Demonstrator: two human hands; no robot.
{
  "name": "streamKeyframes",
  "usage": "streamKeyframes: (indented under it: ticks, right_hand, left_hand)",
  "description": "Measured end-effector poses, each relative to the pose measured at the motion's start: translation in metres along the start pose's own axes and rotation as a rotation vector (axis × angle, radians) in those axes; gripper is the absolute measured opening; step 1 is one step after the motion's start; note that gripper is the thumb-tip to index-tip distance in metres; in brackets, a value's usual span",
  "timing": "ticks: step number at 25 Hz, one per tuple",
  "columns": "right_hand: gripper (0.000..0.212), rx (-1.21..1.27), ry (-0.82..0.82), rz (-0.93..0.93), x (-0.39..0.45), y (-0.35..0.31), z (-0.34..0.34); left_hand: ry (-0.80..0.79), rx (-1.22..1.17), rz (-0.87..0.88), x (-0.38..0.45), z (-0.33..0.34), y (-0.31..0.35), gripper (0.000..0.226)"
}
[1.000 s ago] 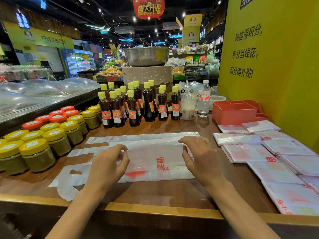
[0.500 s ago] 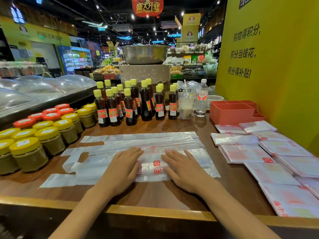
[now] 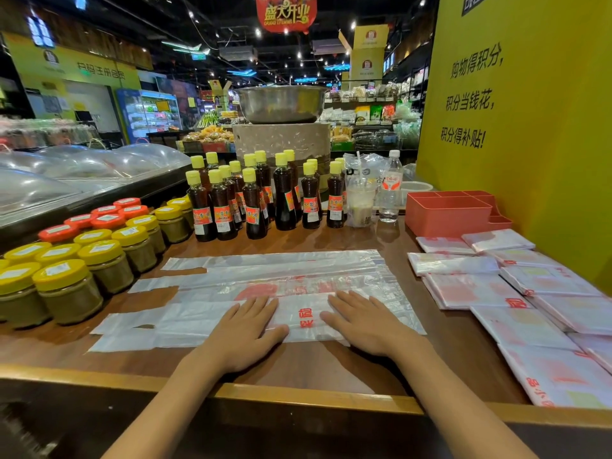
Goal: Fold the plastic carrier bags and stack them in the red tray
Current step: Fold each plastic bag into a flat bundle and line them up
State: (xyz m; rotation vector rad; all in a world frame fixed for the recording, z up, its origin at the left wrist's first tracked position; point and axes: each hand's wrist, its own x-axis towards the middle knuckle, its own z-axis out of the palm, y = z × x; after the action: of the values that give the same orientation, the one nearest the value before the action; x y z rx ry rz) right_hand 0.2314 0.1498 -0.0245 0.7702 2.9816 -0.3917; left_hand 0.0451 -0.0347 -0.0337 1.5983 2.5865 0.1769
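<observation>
A white plastic carrier bag point(image 3: 198, 323) with red print lies folded lengthwise on the wooden counter, its handles pointing left. My left hand point(image 3: 246, 329) and my right hand point(image 3: 361, 323) press flat on it side by side, fingers straight. More flat bags point(image 3: 281, 270) lie spread just behind it. Several folded bags point(image 3: 516, 303) lie in rows on the right. The red tray point(image 3: 450, 213) stands at the back right by the yellow wall.
Yellow- and red-lidded jars point(image 3: 82, 260) crowd the left of the counter. Dark sauce bottles point(image 3: 255, 197), a drink cup point(image 3: 361, 203) and a water bottle point(image 3: 390, 190) line the back. The counter's front edge point(image 3: 298, 395) runs just under my wrists.
The bag's near long edge has been folded over. Both hands came together from its sides, then flattened on the fold.
</observation>
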Motion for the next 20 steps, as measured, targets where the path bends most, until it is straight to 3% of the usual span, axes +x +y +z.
streamKeyframes:
  ticks: [2,5,7,9,11,14,20]
  right_hand:
    - [0.069,-0.005,0.011,0.076,0.001,0.011,-0.002]
    - [0.07,-0.006,0.059,0.201,0.0,0.024,0.0]
    - [0.07,-0.022,0.126,0.262,-0.002,0.03,0.001]
    - [0.067,-0.019,0.215,0.205,-0.007,0.029,-0.001]
    - [0.066,0.133,0.271,0.039,-0.012,0.024,-0.006]
    - [0.053,0.359,0.243,-0.126,-0.011,0.021,-0.008]
    - [0.028,0.217,0.287,-0.154,-0.008,0.013,-0.005]
  left_hand:
    - [0.005,0.001,-0.048,0.001,0.0,-0.003,0.12]
    - [0.005,-0.01,-0.094,0.0,-0.002,-0.006,0.137]
    - [0.021,-0.054,-0.09,-0.002,-0.005,-0.008,0.125]
    - [0.095,-0.097,-0.067,-0.003,-0.008,-0.011,0.104]
    - [0.195,-0.082,-0.008,-0.002,-0.011,-0.014,0.101]
    - [0.234,-0.135,0.098,-0.004,-0.016,-0.011,0.086]
    - [0.232,-0.081,0.218,-0.008,-0.017,0.0,0.051]
